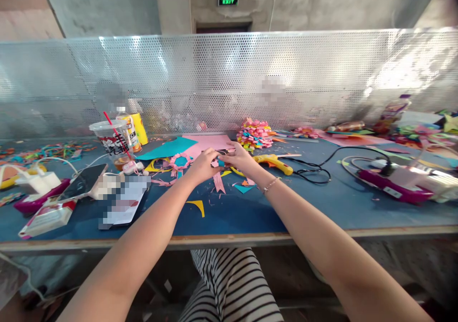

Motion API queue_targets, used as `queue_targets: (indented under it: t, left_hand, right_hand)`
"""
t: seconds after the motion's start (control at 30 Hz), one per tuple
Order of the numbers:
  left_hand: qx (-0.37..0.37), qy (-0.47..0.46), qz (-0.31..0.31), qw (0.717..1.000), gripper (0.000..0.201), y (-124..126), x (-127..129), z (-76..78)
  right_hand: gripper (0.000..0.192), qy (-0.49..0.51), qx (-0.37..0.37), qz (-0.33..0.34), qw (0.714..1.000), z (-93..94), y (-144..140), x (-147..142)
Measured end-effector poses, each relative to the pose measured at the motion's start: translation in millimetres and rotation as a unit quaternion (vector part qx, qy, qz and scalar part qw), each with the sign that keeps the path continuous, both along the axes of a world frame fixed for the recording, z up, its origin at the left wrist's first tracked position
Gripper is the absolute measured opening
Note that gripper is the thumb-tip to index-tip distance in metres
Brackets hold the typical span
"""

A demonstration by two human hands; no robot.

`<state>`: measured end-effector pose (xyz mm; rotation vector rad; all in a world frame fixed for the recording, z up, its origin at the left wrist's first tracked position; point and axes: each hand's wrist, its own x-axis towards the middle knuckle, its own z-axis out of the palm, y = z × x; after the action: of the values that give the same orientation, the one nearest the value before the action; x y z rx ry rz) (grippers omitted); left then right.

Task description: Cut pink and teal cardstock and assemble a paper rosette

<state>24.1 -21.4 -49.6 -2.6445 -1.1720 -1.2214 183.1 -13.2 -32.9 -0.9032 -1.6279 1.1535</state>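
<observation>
My left hand [203, 165] and my right hand [240, 159] meet over the middle of the blue table [229, 217], and both pinch a small blue paper piece [221, 162] between the fingertips. A pink paper strip [218, 182] hangs down from under my hands onto the table. A pink and blue paper flower [180, 161] lies just left of my left hand. A yellow glue gun [275, 162] lies just right of my right hand, and its black cord trails to the right.
Pink and teal paper sheets [186, 145] lie behind my hands, beside a pile of coloured paper flowers [255, 135]. At left stand a plastic drink cup with a red straw [113, 143], a phone [83, 181] and a charger [37, 182]. A magenta power strip [393, 184] sits at right. Perforated metal screen behind.
</observation>
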Motion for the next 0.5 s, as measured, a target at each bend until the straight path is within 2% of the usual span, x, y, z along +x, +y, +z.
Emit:
queue_targets:
  t: [0.1,0.27,0.43,0.5]
  left_hand:
    - [-0.018,0.000,-0.004,1.000,0.027,-0.4,0.2,0.0]
    - [-0.042,-0.019,0.031,0.998,0.049,6.8,-7.3,-4.2]
    - [-0.121,0.009,0.105,0.987,0.021,18.7,-21.2,-11.0]
    - [-0.160,0.018,0.117,0.980,0.017,21.1,-24.4,-13.2]
  right_hand:
    - [0.072,0.015,-0.007,0.005,1.000,-1.0,1.8,-0.5]
    - [0.053,0.038,-0.003,0.016,0.999,-2.2,6.0,2.9]
    - [0.050,0.015,-0.080,0.077,0.994,-6.3,4.5,3.8]
    - [0.044,-0.020,-0.098,0.103,0.990,-8.0,3.1,4.2]
